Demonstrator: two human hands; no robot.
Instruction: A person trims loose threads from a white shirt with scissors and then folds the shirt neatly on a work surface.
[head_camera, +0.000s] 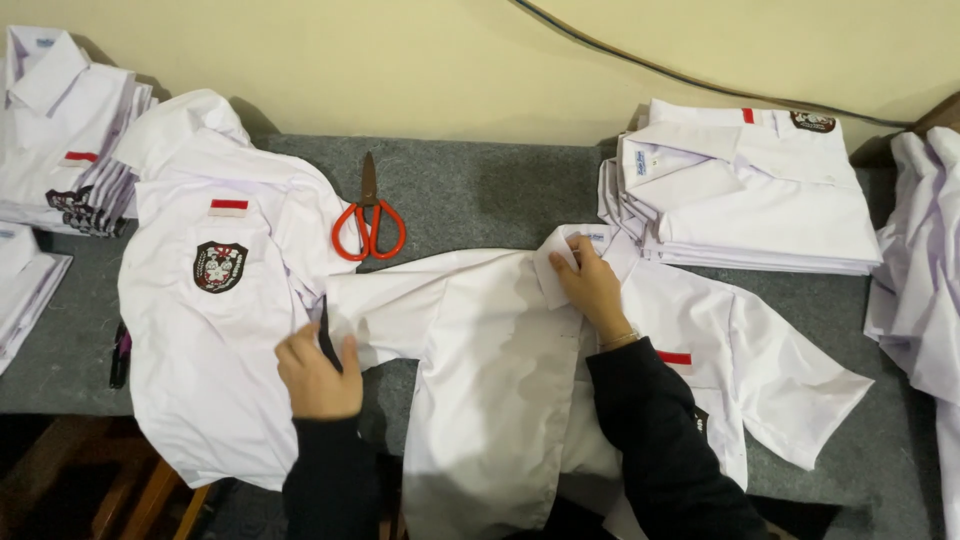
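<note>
Flanking white shirt (490, 350): orange scissors (369, 225); shirt stack (760, 200)

- Grey felt-covered surface (480, 190) against a cream wall.
- Orange-handled scissors (368, 222) lie near its back edge.
- An open white shirt (500, 370) lies spread at the middle.
- A badged white shirt (215, 330) lies at left.
- Folded shirt stacks (750, 190) sit at right and far left.

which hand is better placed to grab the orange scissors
Left, probably. The left hand lies on the left sleeve of the spread shirt, just below the scissors. The right hand presses the collar, farther away.
</note>
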